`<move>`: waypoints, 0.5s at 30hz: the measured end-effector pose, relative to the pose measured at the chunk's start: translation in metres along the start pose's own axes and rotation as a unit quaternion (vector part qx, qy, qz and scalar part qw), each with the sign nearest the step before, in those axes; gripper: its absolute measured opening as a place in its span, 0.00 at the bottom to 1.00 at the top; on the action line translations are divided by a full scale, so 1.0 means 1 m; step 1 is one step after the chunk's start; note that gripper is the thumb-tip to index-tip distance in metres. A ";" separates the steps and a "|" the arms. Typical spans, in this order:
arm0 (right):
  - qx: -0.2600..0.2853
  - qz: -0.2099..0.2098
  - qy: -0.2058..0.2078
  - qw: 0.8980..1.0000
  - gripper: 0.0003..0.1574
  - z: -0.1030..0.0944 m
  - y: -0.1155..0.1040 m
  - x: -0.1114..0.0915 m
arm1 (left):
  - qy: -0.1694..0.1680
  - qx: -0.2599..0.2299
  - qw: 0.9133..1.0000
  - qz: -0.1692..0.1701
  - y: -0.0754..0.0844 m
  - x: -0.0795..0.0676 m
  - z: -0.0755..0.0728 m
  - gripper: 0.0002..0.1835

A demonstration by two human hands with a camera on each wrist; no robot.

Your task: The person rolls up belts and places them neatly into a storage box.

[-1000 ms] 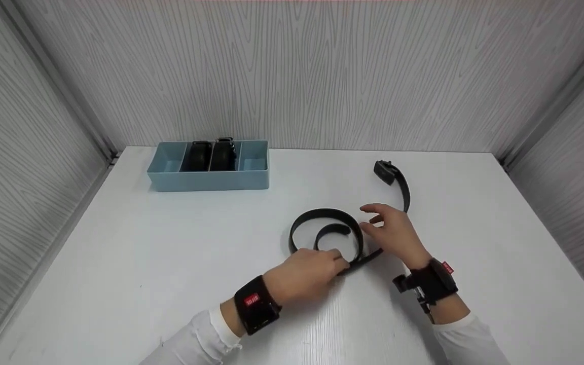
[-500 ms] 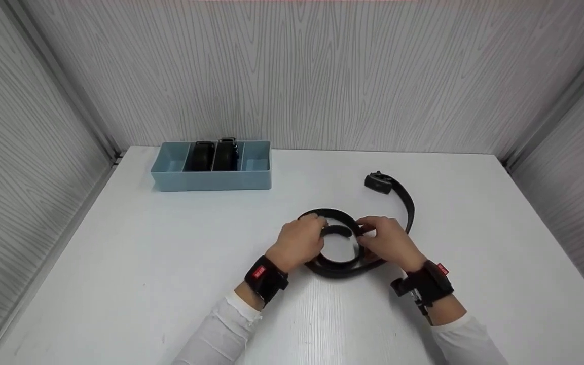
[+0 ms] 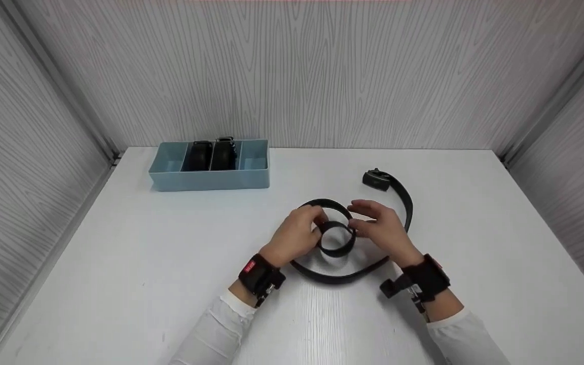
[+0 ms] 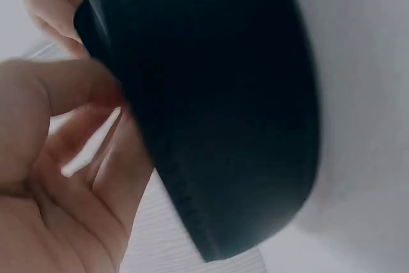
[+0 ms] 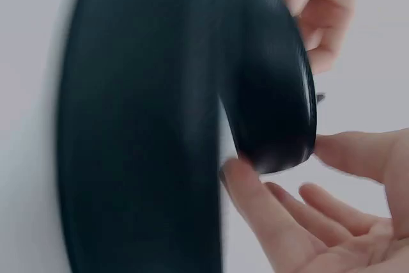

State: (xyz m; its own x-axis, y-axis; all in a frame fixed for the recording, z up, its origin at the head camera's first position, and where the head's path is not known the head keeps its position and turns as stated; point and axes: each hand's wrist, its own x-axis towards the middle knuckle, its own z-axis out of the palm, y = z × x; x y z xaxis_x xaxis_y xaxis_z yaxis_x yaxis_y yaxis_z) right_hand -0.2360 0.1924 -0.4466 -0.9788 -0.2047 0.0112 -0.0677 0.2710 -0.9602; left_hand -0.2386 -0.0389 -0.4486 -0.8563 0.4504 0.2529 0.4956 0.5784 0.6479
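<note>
A black belt (image 3: 330, 279) lies on the white table, wound into a small inner ring within a wider loop. My left hand (image 3: 294, 235) pinches the ring's left side, and the left wrist view shows its thumb and fingers at the edge of the belt strap (image 4: 217, 113). On the ring's right side, my right hand (image 3: 383, 230) holds the belt lightly between thumb and forefinger. In the right wrist view the thumb and forefinger meet the ring (image 5: 275, 81) from either side. The belt's buckle end (image 3: 376, 179) curves away behind the right hand.
At the back left stands a blue divided tray (image 3: 211, 181). Two rolled black belts, one (image 3: 199, 156) beside the other (image 3: 224, 154), fill its middle compartments. Wood-grain panels (image 3: 302, 76) wall in the table's back and sides.
My left hand has moved up from the front of the belt to its left side. The inner ring has tightened, the right hand has come onto it, and the buckle end has swung left and nearer.
</note>
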 end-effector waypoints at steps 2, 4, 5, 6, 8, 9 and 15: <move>0.026 0.019 0.000 0.999 0.36 0.000 -0.002 0.000 | 0.030 -0.010 0.999 -0.017 0.000 0.000 -0.003 0.10; 0.037 0.033 -0.009 0.999 0.37 0.001 -0.004 -0.001 | 0.058 -0.014 0.998 -0.030 0.001 0.001 -0.004 0.10; 0.044 0.039 -0.016 0.998 0.37 0.001 -0.005 -0.001 | 0.069 -0.011 0.997 -0.034 0.002 0.001 -0.005 0.11; 0.051 0.043 -0.025 0.997 0.37 0.002 -0.005 -0.001 | 0.079 -0.006 0.996 -0.037 0.003 0.001 -0.005 0.12; 0.069 0.048 -0.042 0.996 0.37 0.004 -0.006 -0.001 | 0.093 0.001 0.995 -0.038 0.004 0.000 -0.005 0.16; 0.075 0.050 -0.051 0.995 0.38 0.005 -0.006 -0.001 | 0.097 0.004 0.995 -0.035 0.005 0.000 -0.004 0.18; 0.072 0.046 -0.062 0.994 0.42 0.010 -0.004 -0.003 | 0.090 0.000 0.996 -0.026 0.006 0.000 -0.002 0.21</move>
State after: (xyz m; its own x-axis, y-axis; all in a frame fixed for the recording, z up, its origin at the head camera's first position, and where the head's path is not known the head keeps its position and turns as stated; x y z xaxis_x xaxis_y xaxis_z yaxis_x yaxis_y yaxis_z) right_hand -0.2307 0.1829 -0.4453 -0.9474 -0.3024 -0.1049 0.0586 0.1584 -0.9856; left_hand -0.2353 -0.0369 -0.4429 -0.8928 0.2912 0.3435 0.4502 0.5977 0.6634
